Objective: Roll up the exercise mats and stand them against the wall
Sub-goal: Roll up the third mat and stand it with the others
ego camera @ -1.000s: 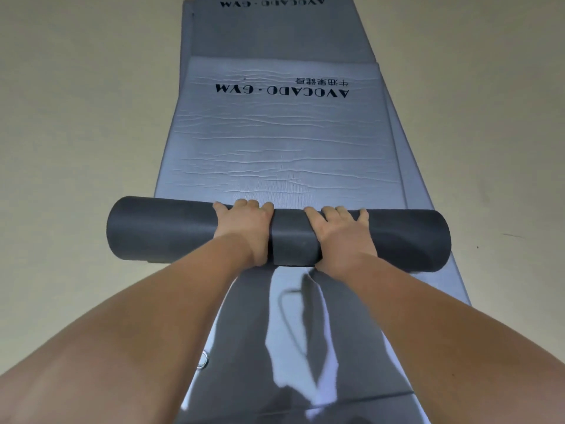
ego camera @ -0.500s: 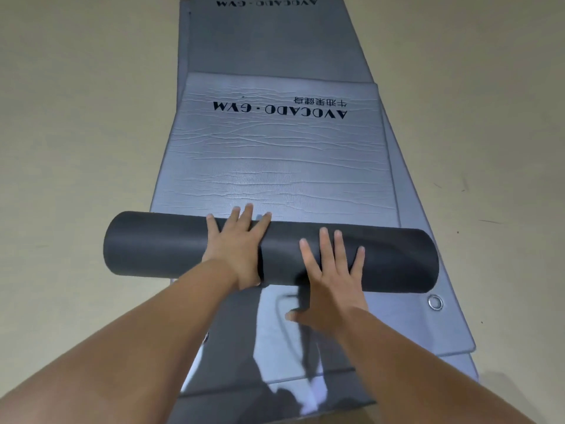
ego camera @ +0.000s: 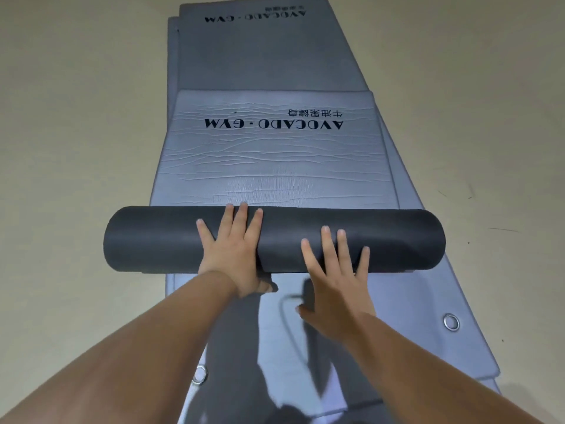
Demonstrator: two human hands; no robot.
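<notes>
Both hands lie flat, fingers straight and spread wide, gripping nothing. Our left hand (ego camera: 234,249) reaches over the crest of the dark roll (ego camera: 397,237), and our right hand (ego camera: 336,280) lies lower against its near face. We see the roll lying crosswise on a stack of grey mats (ego camera: 269,56) on the floor (ego camera: 76,117). Its unrolled stretch (ego camera: 275,166), printed AVOCADO·GYM, lies flat beyond.

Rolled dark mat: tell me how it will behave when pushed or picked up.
The rolled dark mat is a smooth cylinder, so it will likely roll easily under the left hand and right hand laid flat on it. Its unrolled end shows creases, so it is probably soft foam: light, bendy, apt to loosen if released.
</notes>
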